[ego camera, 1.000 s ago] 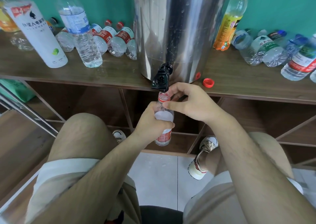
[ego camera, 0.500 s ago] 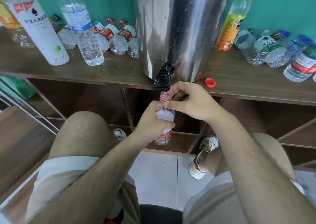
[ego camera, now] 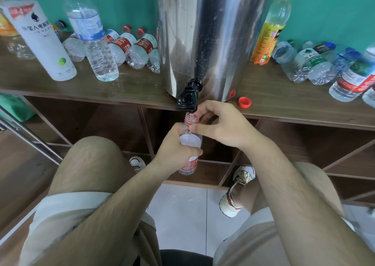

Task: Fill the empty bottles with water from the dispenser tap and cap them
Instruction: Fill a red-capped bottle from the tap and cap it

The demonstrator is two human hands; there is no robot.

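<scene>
A steel dispenser (ego camera: 205, 32) stands on the wooden shelf (ego camera: 284, 103), its black tap (ego camera: 188, 99) jutting over the front edge. Right under the tap, a small clear bottle with a red label (ego camera: 189, 141) is upright, its open mouth at the spout. My left hand (ego camera: 176, 148) grips the bottle's body. My right hand (ego camera: 219, 123) pinches the bottle's neck between thumb and fingers. A loose red cap (ego camera: 244, 102) lies on the shelf right of the tap.
Several bottles stand or lie on the shelf: a white one (ego camera: 40, 40) and a tall clear one (ego camera: 91, 36) at left, a yellow one (ego camera: 269, 28) and clear ones (ego camera: 312, 64) at right. My knees and shoes are below, over open cubbies.
The view shifted slightly; both hands and the bottle stay at the tap.
</scene>
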